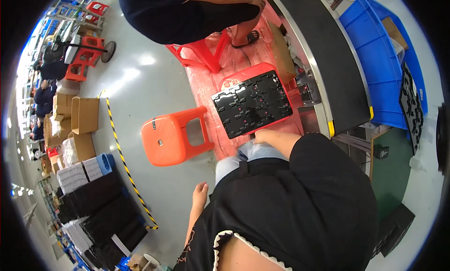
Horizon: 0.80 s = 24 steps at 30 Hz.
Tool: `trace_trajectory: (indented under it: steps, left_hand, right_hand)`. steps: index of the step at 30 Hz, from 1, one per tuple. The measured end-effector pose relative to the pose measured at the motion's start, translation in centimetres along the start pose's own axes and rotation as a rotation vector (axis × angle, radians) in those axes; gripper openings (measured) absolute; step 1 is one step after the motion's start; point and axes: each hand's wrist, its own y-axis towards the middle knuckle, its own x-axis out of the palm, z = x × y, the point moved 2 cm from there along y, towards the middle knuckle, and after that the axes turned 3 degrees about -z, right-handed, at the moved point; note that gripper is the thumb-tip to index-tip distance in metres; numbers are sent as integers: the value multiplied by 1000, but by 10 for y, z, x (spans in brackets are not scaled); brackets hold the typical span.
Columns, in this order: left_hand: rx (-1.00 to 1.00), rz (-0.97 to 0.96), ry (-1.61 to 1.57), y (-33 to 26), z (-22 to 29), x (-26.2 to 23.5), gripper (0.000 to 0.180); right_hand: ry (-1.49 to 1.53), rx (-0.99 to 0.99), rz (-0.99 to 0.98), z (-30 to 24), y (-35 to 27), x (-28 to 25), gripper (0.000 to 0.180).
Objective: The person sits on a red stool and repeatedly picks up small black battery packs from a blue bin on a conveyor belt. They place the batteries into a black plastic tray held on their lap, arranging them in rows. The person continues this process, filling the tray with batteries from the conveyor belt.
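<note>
A black moulded tray [252, 103] with several compartments lies flat on a red plastic stool [243, 73]. My right hand [260, 135] reaches down to the tray's near edge; its fingers are hidden there, so I cannot tell whether it grips the tray. My left hand [200, 193] hangs beside my hip over the grey floor, loosely curled and holding nothing. My dark clothing fills the lower middle of the view.
An orange stool [174, 136] lies on its side left of the tray. Another person sits on a red stool [202, 53] beyond it. A black conveyor belt [328, 60] and a blue bin [379, 60] run along the right. Cardboard boxes [84, 114] and stacked trays line the left, behind yellow-black floor tape [123, 158].
</note>
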Motion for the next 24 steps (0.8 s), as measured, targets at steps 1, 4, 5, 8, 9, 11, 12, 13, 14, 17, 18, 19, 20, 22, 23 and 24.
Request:
trace_trajectory:
  steps: [1,4,5,8,9,11,12,13,14,17,18,19,20,22,23,24]
  left_hand:
    - [-13,-68,84,19,-34,-4,42]
    - [-29,-281,352,98,-112,-35,41]
    - [-27,-346,424,120,-105,-46,41]
    - [25,-488,638,193,-65,-84,41]
    - [67,-531,718,224,-41,-96,41]
    - [161,-575,888,287,16,-128,41]
    - [205,-584,1010,322,53,-147,42]
    - [241,-586,1168,359,89,-166,42]
    - [279,-561,1363,393,137,-180,42]
    - [512,178,1610,505,235,-250,35]
    - [588,297,1467,479,287,-211,36]
    - [659,427,1314,418,355,-188,37]
    - [605,333,1306,433,361,-193,35]
    - [811,-43,1556,484,364,-179,33]
    - [1045,-334,1805,505,361,-171,32]
    - [962,-327,1447,458,373,-131,32]
  right_hand:
    - [5,7,-20,4,2,-3,62]
    - [87,49,-64,30,22,2,60]
    - [165,83,-23,39,22,-2,60]
    - [489,252,90,69,19,4,56]
    - [655,355,128,86,20,20,53]
    - [932,465,254,78,18,15,50]
    - [1040,495,326,68,-2,4,49]
    - [1121,528,383,55,-26,-2,49]
    - [1206,562,502,39,-43,1,52]
    - [1184,583,401,1,-43,8,48]
    - [1066,605,454,-7,-42,24,46]
    - [955,590,502,-17,-31,40,44]
    - [812,521,547,-32,-10,46,43]
    - [876,314,619,-53,55,83,41]
    - [899,201,660,-62,78,91,40]
    - [908,220,634,-79,75,97,40]
